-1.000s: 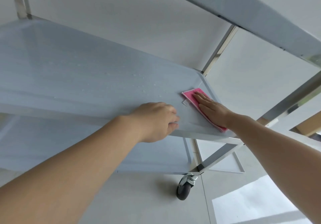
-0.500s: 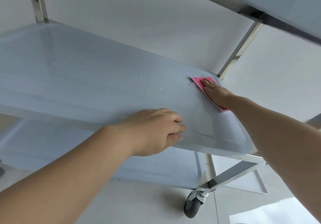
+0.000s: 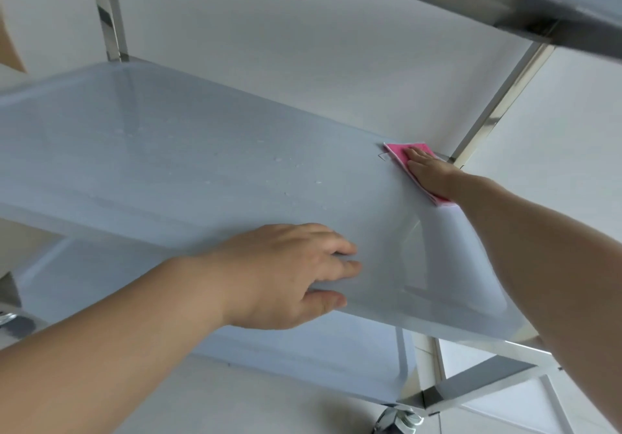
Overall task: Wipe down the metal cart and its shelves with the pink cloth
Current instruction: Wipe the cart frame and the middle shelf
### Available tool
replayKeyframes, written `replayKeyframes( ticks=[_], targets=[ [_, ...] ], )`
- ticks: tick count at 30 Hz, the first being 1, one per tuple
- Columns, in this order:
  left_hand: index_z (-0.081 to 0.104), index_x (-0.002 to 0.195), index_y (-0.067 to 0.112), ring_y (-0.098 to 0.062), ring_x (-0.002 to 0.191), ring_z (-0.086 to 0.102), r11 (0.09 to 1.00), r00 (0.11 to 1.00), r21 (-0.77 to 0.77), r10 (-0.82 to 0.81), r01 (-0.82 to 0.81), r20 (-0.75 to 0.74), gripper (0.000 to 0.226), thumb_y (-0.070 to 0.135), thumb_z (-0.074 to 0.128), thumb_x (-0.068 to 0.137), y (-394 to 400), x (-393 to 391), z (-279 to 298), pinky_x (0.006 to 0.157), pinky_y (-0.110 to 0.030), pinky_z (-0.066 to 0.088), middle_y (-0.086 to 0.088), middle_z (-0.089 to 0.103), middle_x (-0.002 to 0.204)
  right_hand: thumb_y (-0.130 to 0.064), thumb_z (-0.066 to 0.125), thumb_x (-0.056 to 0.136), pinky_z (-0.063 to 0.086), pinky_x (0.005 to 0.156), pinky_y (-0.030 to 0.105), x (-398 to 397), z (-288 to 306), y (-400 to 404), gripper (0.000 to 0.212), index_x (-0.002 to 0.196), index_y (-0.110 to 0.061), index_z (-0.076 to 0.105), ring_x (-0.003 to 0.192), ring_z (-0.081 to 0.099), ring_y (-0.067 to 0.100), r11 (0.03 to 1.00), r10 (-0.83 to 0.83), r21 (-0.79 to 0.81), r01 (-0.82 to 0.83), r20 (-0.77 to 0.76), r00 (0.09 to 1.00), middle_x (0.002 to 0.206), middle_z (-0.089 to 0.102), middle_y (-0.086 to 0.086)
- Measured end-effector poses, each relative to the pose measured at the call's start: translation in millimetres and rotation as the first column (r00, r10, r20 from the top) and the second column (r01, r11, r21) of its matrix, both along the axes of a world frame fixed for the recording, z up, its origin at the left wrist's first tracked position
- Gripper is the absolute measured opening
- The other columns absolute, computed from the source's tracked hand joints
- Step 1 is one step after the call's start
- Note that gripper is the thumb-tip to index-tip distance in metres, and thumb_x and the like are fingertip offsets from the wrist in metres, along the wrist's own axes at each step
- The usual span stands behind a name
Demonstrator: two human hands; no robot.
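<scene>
The metal cart's middle shelf [image 3: 188, 164] fills the view, with small water drops near its centre. A folded pink cloth [image 3: 400, 152] lies flat at the shelf's far right corner, beside the right rear post [image 3: 501, 103]. My right hand [image 3: 430, 172] presses flat on the cloth with straight fingers. My left hand [image 3: 286, 272] holds the shelf's near edge, fingers on top and thumb curled under the rim. The top shelf [image 3: 525, 2] crosses the upper right, and the bottom shelf [image 3: 303, 356] shows below.
A white wall stands close behind the cart. A caster wheel [image 3: 393, 423] sits at the bottom right on a pale floor. The left rear post [image 3: 111, 12] rises at the upper left. A cart frame bar [image 3: 488, 383] runs under the shelf's right end.
My right hand has slid the pink cloth away from me along the shelf's right side into the far corner. My left hand has stayed gripping the near edge.
</scene>
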State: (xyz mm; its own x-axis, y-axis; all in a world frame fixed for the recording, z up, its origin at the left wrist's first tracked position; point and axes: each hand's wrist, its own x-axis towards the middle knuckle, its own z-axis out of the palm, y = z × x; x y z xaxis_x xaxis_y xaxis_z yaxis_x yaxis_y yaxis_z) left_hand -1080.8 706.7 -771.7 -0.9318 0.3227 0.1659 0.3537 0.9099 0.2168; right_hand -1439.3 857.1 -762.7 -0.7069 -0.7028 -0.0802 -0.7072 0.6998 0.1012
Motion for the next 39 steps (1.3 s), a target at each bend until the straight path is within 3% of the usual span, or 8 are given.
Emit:
replayKeyframes(
  ticks=[4,8,16,25,31,36,39],
  targets=[
    [0.035,0.14,0.04,-0.001,0.133,0.02,1.0,1.0,0.002,0.005,-0.005,-0.025,0.049,0.054,0.039,0.093,-0.4,-0.6,-2.0,0.108,-0.017,0.02,0.018,0.028,0.149,-0.013,0.026,0.102,0.001,0.118,0.037,3.2,-1.7,-1.3,0.045,0.145,-0.001,0.028,0.146,0.002,0.029,1.0,0.005,0.018,-0.004,-0.028,1.0,0.158,0.007,0.016],
    [0.036,0.14,0.038,-0.001,0.133,0.02,1.0,0.999,0.001,0.003,-0.003,-0.038,0.049,0.053,0.039,0.093,-0.4,-1.9,-2.7,0.107,-0.019,0.02,0.017,0.03,0.148,-0.02,0.017,0.103,0.005,0.119,0.039,18.1,-0.5,-5.1,0.049,0.15,-0.007,0.014,0.146,0.0,0.025,0.997,-0.03,0.071,0.031,-0.023,0.999,0.159,0.002,0.01],
    [0.037,0.139,0.038,-0.004,0.136,0.023,0.999,0.995,-0.015,0.047,-0.049,-0.089,0.048,0.052,0.038,0.094,3.0,1.4,-4.9,0.108,-0.025,0.025,0.017,0.03,0.15,-0.032,0.016,0.103,0.001,0.119,0.034,65.1,-4.5,-9.7,0.05,0.151,-0.021,0.01,0.146,0.0,0.014,0.997,-0.041,-0.054,0.046,0.084,0.996,0.159,0.001,-0.002],
    [0.057,0.124,0.031,-0.007,0.123,0.043,0.978,0.954,0.132,0.187,-0.16,-0.234,0.054,0.06,0.058,0.079,1.1,10.6,-7.0,0.096,-0.027,0.038,0.015,0.049,0.136,-0.032,0.017,0.103,-0.005,0.114,0.024,140.3,-4.2,-6.5,0.05,0.151,-0.023,0.007,0.146,-0.001,0.011,0.995,0.053,-0.084,-0.046,0.089,0.995,0.159,0.0,-0.003],
    [0.053,0.129,0.034,-0.005,0.127,0.038,0.982,0.973,0.154,0.141,-0.114,-0.182,0.057,0.052,0.066,0.076,-22.7,30.5,-0.7,0.102,-0.019,0.028,0.016,0.044,0.14,-0.035,0.019,0.102,-0.004,0.115,0.024,166.2,-3.5,-3.3,0.051,0.151,-0.027,0.007,0.146,-0.001,0.01,0.996,0.043,-0.079,-0.034,0.11,0.993,0.159,0.0,-0.005],
    [0.053,0.127,0.037,-0.001,0.127,0.039,0.98,0.979,0.147,0.154,-0.134,-0.135,0.05,0.042,0.064,0.078,-43.9,50.9,-1.4,0.105,-0.023,0.033,0.019,0.042,0.141,-0.034,0.018,0.103,-0.003,0.116,0.025,172.3,-1.0,-3.2,0.05,0.151,-0.027,0.007,0.145,-0.002,0.009,0.998,0.024,-0.062,-0.017,0.113,0.993,0.159,-0.001,-0.006],
    [0.06,0.122,0.034,-0.002,0.122,0.044,0.965,0.963,0.192,0.209,-0.176,-0.169,0.047,0.04,0.071,0.077,-59.7,59.8,-1.2,0.102,-0.018,0.033,0.017,0.049,0.136,-0.034,0.018,0.103,-0.004,0.116,0.025,174.3,0.9,-2.8,0.05,0.151,-0.027,0.007,0.145,-0.002,0.009,0.998,0.014,-0.056,-0.007,0.116,0.993,0.159,-0.001,-0.006]
  ],
)
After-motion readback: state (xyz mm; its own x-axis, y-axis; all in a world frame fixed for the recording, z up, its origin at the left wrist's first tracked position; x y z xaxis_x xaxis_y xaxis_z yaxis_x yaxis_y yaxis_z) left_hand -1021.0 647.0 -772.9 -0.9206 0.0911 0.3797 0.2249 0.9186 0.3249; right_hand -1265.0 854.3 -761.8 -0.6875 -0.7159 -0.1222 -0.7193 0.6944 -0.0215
